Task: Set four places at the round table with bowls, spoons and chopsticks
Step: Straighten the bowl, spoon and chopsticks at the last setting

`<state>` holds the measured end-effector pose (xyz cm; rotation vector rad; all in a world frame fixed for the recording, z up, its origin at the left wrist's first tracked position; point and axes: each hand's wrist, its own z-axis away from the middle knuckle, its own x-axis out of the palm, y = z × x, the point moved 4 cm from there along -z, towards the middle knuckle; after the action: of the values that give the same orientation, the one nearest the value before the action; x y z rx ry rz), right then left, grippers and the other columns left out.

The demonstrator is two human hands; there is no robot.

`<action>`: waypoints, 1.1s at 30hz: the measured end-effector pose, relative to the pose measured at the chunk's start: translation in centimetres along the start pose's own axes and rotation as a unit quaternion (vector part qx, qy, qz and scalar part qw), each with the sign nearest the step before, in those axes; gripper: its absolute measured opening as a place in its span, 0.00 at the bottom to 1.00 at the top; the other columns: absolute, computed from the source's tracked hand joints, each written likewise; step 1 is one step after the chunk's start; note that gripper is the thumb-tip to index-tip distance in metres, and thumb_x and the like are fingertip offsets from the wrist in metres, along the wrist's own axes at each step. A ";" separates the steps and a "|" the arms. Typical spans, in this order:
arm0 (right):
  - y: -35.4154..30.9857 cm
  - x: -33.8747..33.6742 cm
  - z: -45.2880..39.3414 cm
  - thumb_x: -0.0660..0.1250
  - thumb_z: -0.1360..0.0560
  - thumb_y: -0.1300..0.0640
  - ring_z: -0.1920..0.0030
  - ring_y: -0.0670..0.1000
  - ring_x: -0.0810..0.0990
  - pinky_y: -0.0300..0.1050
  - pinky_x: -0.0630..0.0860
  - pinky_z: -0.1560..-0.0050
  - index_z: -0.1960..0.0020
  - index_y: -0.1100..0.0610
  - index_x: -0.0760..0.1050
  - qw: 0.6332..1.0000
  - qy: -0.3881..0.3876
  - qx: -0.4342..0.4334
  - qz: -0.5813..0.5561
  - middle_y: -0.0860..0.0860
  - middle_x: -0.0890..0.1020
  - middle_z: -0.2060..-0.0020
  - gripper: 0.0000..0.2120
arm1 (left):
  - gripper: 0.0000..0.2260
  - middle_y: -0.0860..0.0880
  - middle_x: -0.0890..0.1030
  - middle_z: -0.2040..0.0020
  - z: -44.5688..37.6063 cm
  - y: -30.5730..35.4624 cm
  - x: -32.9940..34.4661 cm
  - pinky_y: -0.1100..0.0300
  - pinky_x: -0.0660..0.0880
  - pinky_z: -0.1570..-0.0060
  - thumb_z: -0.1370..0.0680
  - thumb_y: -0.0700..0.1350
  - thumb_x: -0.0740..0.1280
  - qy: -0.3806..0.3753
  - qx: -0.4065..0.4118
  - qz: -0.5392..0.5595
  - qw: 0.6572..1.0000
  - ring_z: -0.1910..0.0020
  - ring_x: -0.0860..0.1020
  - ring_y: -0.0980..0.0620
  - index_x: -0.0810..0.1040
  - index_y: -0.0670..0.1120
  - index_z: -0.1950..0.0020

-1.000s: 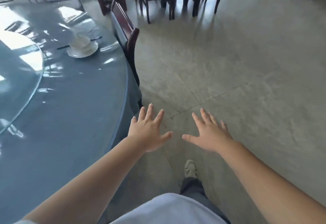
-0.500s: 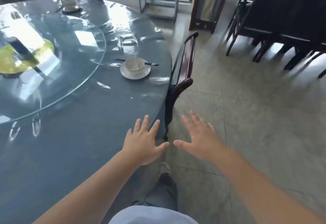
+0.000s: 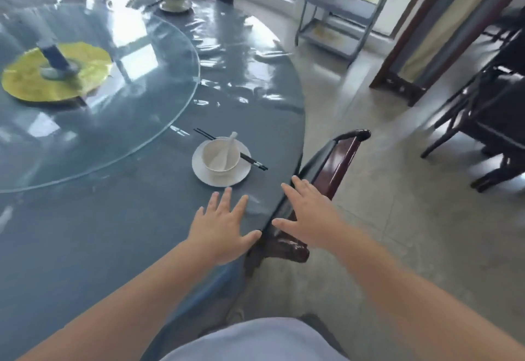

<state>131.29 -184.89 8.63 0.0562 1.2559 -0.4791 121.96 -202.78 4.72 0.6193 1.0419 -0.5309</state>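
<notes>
Both hands hover palm-down with fingers spread and straight, holding nothing. The left hand [image 3: 224,227] hangs over the near rim of the round worktop [image 3: 119,235], which wears a blue-grey cloth under a glossy clear cover. The right hand [image 3: 309,212] is just beside it at 3 o'clock, past the worktop's edge and over the top rail of a dark red wooden chair [image 3: 338,158] pushed in against the rim.

At 12 o'clock from the left hand, near its fingertips, lies one finished place: a white bowl [image 3: 221,156] standing upright on a white saucer [image 3: 221,175], a white spoon [image 3: 224,151] resting inside the bowl with its handle leaning over the far rim, and a pair of black chopsticks [image 3: 252,160] lying behind the bowl, running from 10 o'clock to 4 o'clock across the saucer's far side.

A second place setting [image 3: 174,3] sits at the far rim, at 12 o'clock of the worktop, blurred; a bowl on a saucer can be made out there.

A glass turntable [image 3: 159,110] covers the middle of the worktop, with a yellow mat [image 3: 28,84] and a dark centrepiece beneath it. A grey shelf unit [image 3: 338,16] stands on the floor by the window.
</notes>
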 end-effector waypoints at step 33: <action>5.1 2.0 -29.4 0.72 0.30 0.39 0.22 0.49 0.50 0.52 0.57 0.27 0.21 0.50 0.49 0.846 -0.165 -0.470 0.191 0.47 0.48 0.20 0.48 | 0.34 0.44 0.59 0.22 -16.9 4.8 4.0 0.49 0.62 0.29 0.22 0.57 0.63 0.128 -0.271 0.173 0.938 0.24 0.58 0.46 0.57 0.44 0.22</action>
<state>107.29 -172.14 -3.81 -0.5781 0.9875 0.4929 116.29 -188.06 -4.06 0.3668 1.2284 0.1574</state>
